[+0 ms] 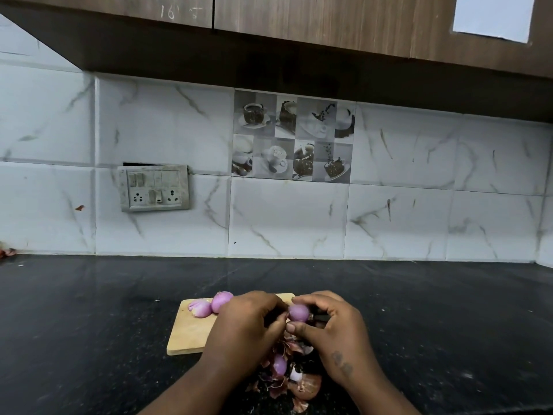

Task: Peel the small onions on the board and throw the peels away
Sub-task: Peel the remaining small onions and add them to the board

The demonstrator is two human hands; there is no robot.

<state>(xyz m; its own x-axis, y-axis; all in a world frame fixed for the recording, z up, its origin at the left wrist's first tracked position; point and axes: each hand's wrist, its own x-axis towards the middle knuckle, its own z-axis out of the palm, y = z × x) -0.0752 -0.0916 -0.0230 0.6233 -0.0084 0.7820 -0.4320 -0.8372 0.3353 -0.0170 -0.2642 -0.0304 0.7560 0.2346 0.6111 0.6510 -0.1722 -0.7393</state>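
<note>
A small purple onion point(298, 313) is held above the wooden board point(191, 330) between both hands. My left hand point(244, 327) grips its left side, and my right hand point(332, 327) pinches it with thumb and fingers from the right. Two peeled purple onions point(221, 301) and a split one point(199, 308) lie at the board's far left corner. A pile of brown and purple peels point(287, 381) lies on the black counter between my wrists, with another small onion point(279, 363) in it. The board's right part is hidden by my hands.
The black stone counter point(89, 310) runs to a white marble-tiled wall. A switch and socket plate point(154, 188) is on the wall at the left. Wooden cabinets point(329, 22) hang overhead. A bit of reddish scrap point(7, 252) lies at the far left counter edge.
</note>
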